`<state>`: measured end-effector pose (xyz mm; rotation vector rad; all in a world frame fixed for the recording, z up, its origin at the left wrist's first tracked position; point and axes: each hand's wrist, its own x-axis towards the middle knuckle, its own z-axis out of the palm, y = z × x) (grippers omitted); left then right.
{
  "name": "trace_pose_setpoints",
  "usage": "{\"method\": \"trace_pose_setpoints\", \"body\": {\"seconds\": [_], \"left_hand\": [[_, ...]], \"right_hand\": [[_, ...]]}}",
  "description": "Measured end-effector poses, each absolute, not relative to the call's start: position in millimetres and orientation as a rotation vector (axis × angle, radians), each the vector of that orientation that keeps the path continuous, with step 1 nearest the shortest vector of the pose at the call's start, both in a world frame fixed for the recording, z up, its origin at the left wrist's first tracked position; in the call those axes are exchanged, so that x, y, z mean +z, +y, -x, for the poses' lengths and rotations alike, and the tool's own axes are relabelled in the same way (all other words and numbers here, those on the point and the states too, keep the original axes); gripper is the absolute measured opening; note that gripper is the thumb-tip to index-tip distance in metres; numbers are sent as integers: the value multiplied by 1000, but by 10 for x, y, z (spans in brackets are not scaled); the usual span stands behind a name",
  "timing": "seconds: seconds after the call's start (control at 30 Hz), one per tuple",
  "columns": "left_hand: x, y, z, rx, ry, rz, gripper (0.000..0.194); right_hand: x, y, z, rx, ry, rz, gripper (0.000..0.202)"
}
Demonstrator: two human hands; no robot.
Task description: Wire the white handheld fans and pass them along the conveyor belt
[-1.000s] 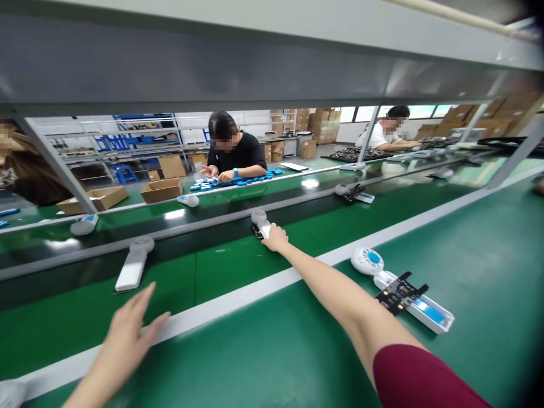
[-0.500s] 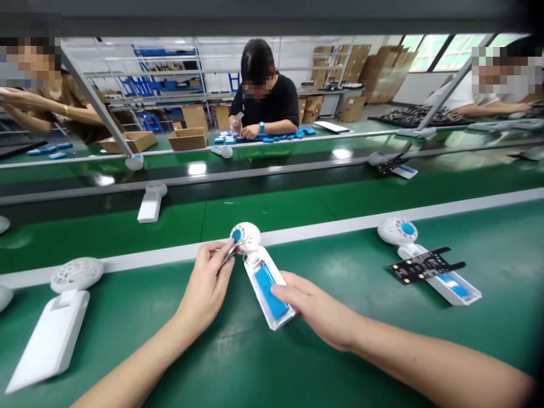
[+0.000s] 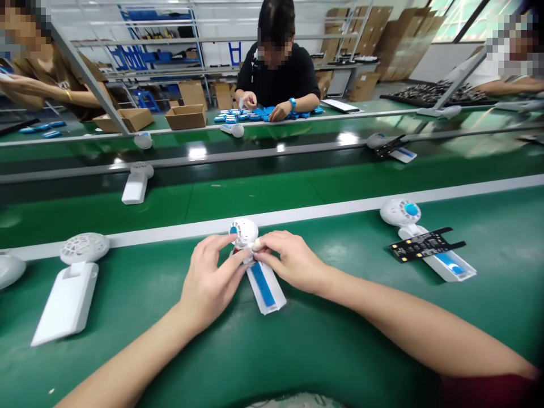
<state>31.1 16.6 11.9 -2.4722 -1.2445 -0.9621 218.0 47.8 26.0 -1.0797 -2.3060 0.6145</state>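
The left hand (image 3: pixel 212 272) is bent around the near-left side of a white fan unit (image 3: pixel 258 276), its fingertips gripping by the head and its thumb at the neck. The right hand (image 3: pixel 293 260) pinches at the same neck from the other side; the small part between its fingertips is hidden. The unit is in front of the person, over the green surface (image 3: pixel 331 345), its head beside the white edge strip (image 3: pixel 323 215).

It probably handles as light, with a stiff, rather smooth plastic shell; the narrow neck and whatever sits in the open handle seem the fragile parts. The handle's outer side walls look like the safest hold, clear of the blue insert (image 3: pixel 264 288).

Its long axis slants: the round head points away and a little left, the handle's end toward the person and a little right, open side up.

Farther right, another fan unit (image 3: pixel 419 229) lies with a black circuit board (image 3: pixel 423 245) across its handle. On the left, a closed-backed unit (image 3: pixel 70 297) points its head away, slightly right.
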Motion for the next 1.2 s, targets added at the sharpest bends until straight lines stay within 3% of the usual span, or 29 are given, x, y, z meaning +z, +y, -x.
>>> {"method": "trace_pose_setpoints", "body": {"seconds": [0.1, 0.37, 0.53, 0.7, 0.87, 1.0, 1.1, 1.2], "left_hand": [[131, 206, -349, -962, -1232, 2479, 15], [123, 259, -391, -962, -1104, 2453, 17], [136, 197, -451, -724, -1070, 2381, 2], [141, 140, -488, -693, -1383, 2523, 13], [151, 184, -394, -976, -1815, 2718, 19], [136, 194, -267, -1222, -1747, 2823, 13], [123, 169, -213, -1374, -1704, 2723, 32], [133, 147, -220, -1285, -1738, 2690, 42]], "right_hand": [[245, 472, -2138, 702, -2225, 1042, 5], [155, 368, -2252, 764, -2192, 989, 8], [114, 378, -2287, 841, -2162, 1048, 15], [45, 435, -2216, 809, -2231, 1010, 11], [-57, 493, -2121, 945, -2140, 873, 14], [-10, 497, -2058, 1097, -1962, 893, 14], [84, 502, -2029, 1163, -1906, 909, 14], [135, 496, -2013, 1153, -1915, 906, 14]]}}
